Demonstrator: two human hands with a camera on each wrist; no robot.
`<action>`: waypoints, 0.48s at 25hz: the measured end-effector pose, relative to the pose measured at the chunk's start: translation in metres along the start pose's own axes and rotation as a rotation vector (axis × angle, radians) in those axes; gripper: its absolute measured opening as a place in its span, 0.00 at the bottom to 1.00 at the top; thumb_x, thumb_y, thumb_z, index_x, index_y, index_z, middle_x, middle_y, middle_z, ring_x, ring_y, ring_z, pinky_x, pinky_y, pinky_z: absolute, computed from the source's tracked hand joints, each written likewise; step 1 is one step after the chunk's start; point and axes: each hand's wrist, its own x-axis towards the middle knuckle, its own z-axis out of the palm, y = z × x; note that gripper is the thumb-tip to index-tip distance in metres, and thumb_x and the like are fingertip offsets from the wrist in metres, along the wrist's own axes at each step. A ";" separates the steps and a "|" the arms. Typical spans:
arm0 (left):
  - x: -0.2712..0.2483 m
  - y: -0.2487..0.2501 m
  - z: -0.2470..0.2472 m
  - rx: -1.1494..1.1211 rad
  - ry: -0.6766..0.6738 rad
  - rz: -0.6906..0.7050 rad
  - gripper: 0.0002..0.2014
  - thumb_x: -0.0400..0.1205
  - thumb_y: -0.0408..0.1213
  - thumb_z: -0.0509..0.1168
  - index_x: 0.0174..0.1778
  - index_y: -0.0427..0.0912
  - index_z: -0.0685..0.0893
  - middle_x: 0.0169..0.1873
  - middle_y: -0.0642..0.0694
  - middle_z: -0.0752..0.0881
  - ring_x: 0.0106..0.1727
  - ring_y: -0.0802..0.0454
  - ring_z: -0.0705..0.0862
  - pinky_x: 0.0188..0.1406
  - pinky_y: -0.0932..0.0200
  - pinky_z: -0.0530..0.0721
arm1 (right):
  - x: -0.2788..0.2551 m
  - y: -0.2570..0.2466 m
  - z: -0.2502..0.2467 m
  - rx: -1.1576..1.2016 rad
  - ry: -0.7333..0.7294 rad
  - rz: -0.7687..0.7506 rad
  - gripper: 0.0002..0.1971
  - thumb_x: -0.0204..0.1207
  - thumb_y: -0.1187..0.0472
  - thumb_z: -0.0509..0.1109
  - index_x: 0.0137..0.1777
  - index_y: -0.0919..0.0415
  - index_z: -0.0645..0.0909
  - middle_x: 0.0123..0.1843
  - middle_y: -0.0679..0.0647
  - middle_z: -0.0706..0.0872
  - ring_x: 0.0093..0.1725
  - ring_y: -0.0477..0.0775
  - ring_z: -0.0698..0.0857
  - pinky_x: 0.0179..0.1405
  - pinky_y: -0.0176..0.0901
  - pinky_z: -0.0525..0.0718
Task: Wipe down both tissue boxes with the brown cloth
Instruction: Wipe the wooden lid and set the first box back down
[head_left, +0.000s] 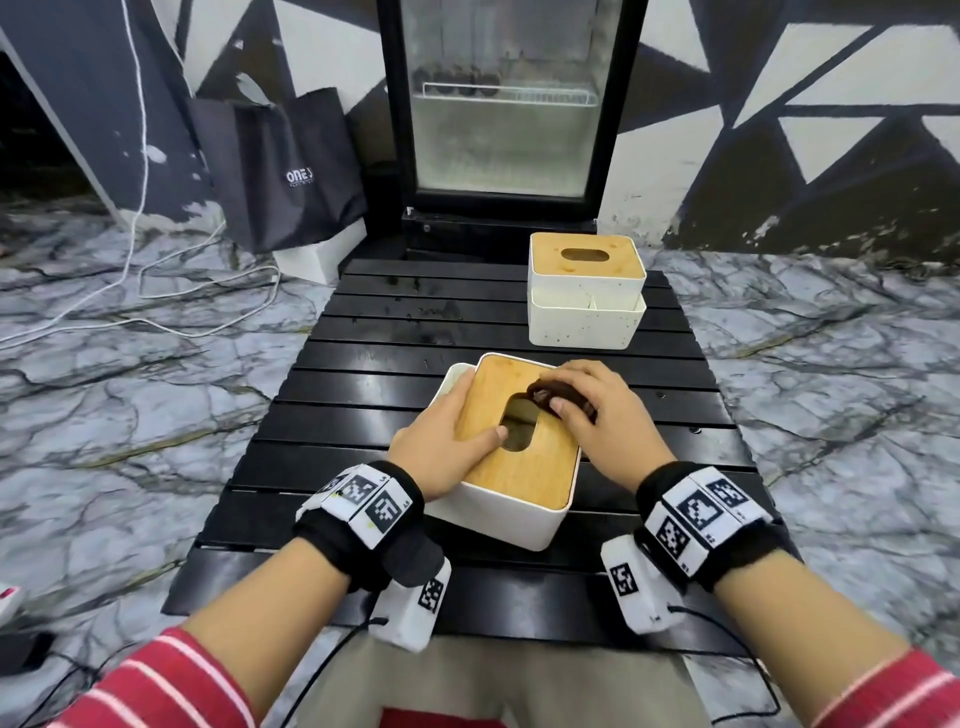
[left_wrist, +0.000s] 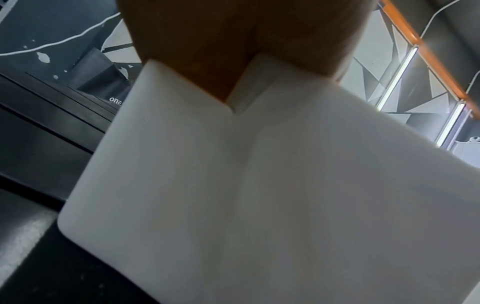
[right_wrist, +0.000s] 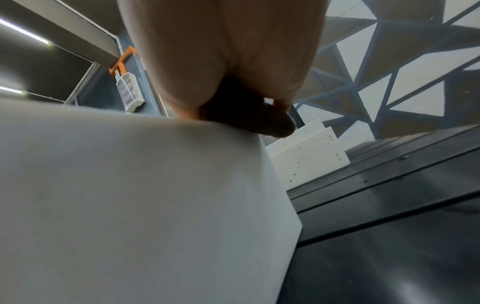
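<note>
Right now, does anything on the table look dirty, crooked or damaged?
Yes. The far tissue box has brown specks on its white walls. The near tissue box sits askew to the black slatted table, and dark spots mark the far slats.

On the table (head_left: 363, 364), the near box (head_left: 498, 514) lies before me, the far box (head_left: 584, 312) behind it to the right. My left hand (head_left: 441, 447) rests on the near lid's left, my right hand (head_left: 608, 415) on its right, the cloth (head_left: 558, 392) under it.

Two white tissue boxes with wooden slotted lids, one near (head_left: 511, 457) and one far (head_left: 586, 291), stand on one black slatted desk (head_left: 363, 364). One crumpled brown cloth (head_left: 558, 397) lies on the near lid. Two hands, left (head_left: 447, 441) and right (head_left: 605, 415), rest there. One black paper bag (head_left: 291, 166) and one glass-door fridge (head_left: 506, 114) stand behind.
</note>
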 end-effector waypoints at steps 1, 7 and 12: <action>0.000 0.000 0.001 0.013 0.010 0.001 0.41 0.77 0.60 0.61 0.82 0.59 0.47 0.78 0.53 0.66 0.74 0.49 0.71 0.73 0.42 0.69 | -0.002 0.000 0.001 0.011 0.012 -0.001 0.15 0.77 0.63 0.66 0.62 0.52 0.79 0.63 0.49 0.78 0.65 0.50 0.72 0.66 0.41 0.68; 0.000 -0.001 0.002 0.026 0.049 0.019 0.38 0.80 0.55 0.62 0.82 0.57 0.48 0.79 0.54 0.64 0.76 0.51 0.68 0.75 0.44 0.66 | -0.066 -0.023 0.012 0.093 -0.022 -0.146 0.17 0.73 0.49 0.62 0.61 0.45 0.80 0.60 0.40 0.77 0.62 0.37 0.71 0.66 0.31 0.66; 0.002 -0.001 0.003 -0.001 0.045 0.018 0.38 0.79 0.54 0.63 0.82 0.59 0.50 0.77 0.53 0.69 0.73 0.49 0.72 0.73 0.44 0.69 | -0.072 -0.022 0.010 0.105 -0.076 -0.167 0.17 0.73 0.47 0.59 0.61 0.41 0.79 0.61 0.38 0.77 0.64 0.35 0.71 0.67 0.34 0.67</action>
